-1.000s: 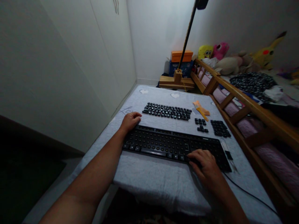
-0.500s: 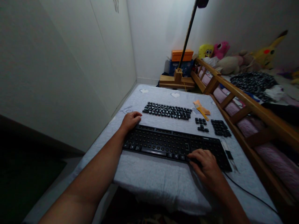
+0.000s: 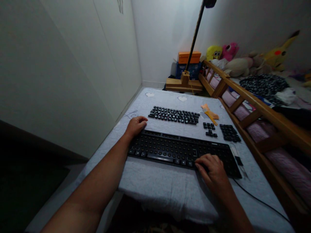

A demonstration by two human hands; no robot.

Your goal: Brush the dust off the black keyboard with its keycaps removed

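A black keyboard body point(image 3: 175, 149) with most keycaps taken off lies on a pale cloth-covered table point(image 3: 165, 187). My left hand point(image 3: 135, 125) is curled shut on the keyboard's far left corner. My right hand point(image 3: 212, 169) rests over the near right part of the keyboard, its fingers bent and pressing there; what lies under the fingertips is hidden. Behind the keyboard the removed keycaps point(image 3: 174, 115) are laid out in rows, with two smaller groups point(image 3: 228, 132) to the right. An orange keycap puller point(image 3: 209, 114) lies by them.
A black cable point(image 3: 259, 200) runs off the keyboard's right end. A wooden bed rail point(image 3: 255, 103) borders the table's right side, with plush toys point(image 3: 233, 58) behind. A wooden stand with a dark pole point(image 3: 184, 82) stands at the far end. White wall panels rise on the left.
None of the things have moved. My right hand has shifted very slightly on the keyboard's near right part; the left hand stays put.
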